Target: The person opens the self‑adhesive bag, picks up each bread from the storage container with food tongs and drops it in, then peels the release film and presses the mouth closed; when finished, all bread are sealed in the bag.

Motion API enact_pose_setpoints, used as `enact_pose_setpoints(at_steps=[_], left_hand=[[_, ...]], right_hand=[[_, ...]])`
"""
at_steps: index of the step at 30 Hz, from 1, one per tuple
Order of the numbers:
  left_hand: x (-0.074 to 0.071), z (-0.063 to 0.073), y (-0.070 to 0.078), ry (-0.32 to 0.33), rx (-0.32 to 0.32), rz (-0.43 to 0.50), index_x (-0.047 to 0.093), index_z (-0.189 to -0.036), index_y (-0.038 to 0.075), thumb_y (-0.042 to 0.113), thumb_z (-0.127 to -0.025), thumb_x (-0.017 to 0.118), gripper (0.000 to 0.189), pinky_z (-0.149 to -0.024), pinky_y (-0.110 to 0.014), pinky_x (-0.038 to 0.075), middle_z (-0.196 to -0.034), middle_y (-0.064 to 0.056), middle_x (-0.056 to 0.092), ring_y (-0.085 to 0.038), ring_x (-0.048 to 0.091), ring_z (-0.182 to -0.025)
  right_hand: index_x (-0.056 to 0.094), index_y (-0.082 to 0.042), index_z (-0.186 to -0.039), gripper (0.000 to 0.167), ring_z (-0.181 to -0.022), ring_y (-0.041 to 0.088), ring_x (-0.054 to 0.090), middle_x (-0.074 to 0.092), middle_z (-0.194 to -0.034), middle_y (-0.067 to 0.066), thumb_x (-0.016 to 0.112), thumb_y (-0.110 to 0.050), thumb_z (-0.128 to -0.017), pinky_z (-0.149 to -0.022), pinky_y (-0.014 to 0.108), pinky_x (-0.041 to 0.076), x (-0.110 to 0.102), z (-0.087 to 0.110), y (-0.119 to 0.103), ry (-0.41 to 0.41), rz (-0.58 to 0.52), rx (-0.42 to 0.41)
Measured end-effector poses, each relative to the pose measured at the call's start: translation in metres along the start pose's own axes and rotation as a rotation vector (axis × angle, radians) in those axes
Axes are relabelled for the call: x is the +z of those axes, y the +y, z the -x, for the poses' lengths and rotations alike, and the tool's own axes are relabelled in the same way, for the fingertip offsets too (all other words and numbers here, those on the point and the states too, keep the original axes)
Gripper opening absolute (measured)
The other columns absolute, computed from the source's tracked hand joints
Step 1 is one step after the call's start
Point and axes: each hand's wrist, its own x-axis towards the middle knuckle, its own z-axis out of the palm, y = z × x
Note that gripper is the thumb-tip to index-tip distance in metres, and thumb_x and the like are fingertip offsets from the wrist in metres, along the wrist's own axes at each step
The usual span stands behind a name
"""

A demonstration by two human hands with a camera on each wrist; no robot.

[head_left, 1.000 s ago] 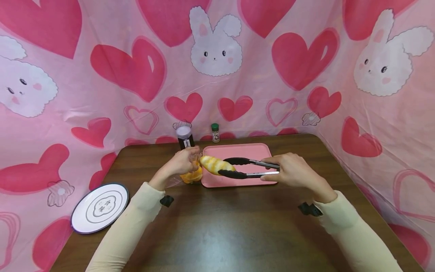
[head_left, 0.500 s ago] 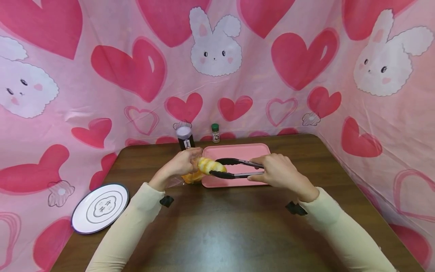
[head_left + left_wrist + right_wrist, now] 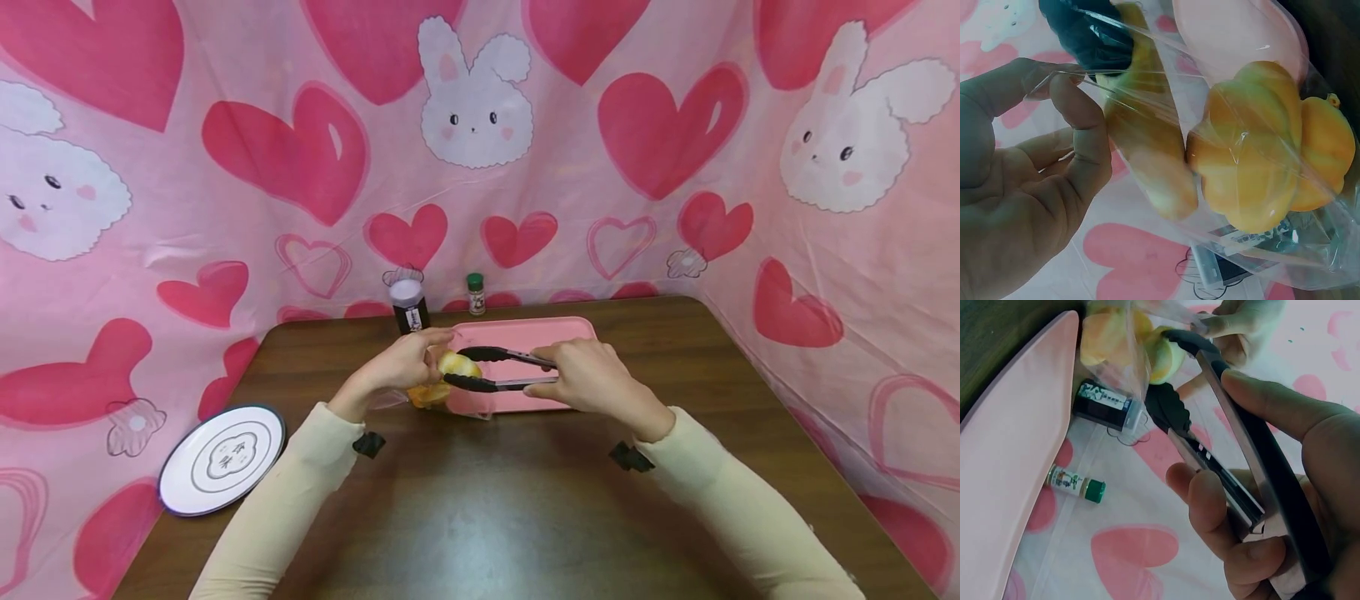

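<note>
Tongs hold a yellow roll at a clear bag

Small marks run along an arm of the tongs (image 3: 483,384), too blurred to read. At upper centre of the head view, the lidded dark jar (image 3: 412,317) has pale lettering and the green-capped bottle (image 3: 476,298) a printed label; neither can be read. The plate (image 3: 180,475) at lower left bears two dark characters inside a flower outline, the lower one looking like 味.

The plate lies by the tabletop's (image 3: 480,508) left edge. The pink tray (image 3: 543,332) sits at centre, its rim passing behind the tongs; brown tabletop stretches from its near edge to the bottom of the frame, between the sleeves.

The right hand (image 3: 588,375) grips the tongs, whose black tips pinch the yellow roll (image 3: 457,363) at centre frame. The left hand (image 3: 401,364) pinches the film of the clear bag (image 3: 387,400); lobed yellow bread (image 3: 1244,150) is inside.
</note>
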Motion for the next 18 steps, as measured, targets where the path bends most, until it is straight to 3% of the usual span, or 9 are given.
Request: enact_pose_setpoints(at_steps=[8,12,18], left_hand=[[-0.001,-0.0007,0.0014,0.003,0.005,-0.015,0.046,-0.148,0.002,-0.011,-0.076,0.06,0.074,-0.05,-0.024,0.04,-0.153,-0.017,0.046,-0.011,0.049,-0.061],[-0.001,-0.0015,0.0024,0.018,0.002,-0.03,0.047,-0.147,0.003,-0.01,-0.075,0.061,0.074,-0.05,-0.024,0.039,-0.153,-0.016,0.047,-0.011,0.048,-0.06],[-0.0005,-0.0012,0.0017,-0.031,0.005,-0.018,0.045,-0.149,0.005,-0.011,-0.077,0.059,0.075,-0.05,-0.022,0.038,-0.155,-0.014,0.044,-0.01,0.048,-0.059]], right_hand=[[0.077,-0.021,-0.106,0.044,-0.066,0.016,0.054,0.07,-0.074,-0.007,0.08,-0.053,-0.077,-0.045,0.03,0.039,0.0014,-0.0064,-0.0031,-0.014,0.02,0.054],[0.075,-0.023,-0.098,0.037,-0.064,0.016,0.052,0.062,-0.065,-0.01,0.079,-0.053,-0.078,-0.046,0.03,0.039,0.0009,-0.0078,-0.0051,-0.025,0.016,0.055],[0.075,-0.021,-0.093,0.036,-0.06,0.015,0.049,0.056,-0.059,-0.01,0.078,-0.053,-0.079,-0.047,0.029,0.036,0.0013,-0.0103,-0.005,-0.033,0.009,0.032]])
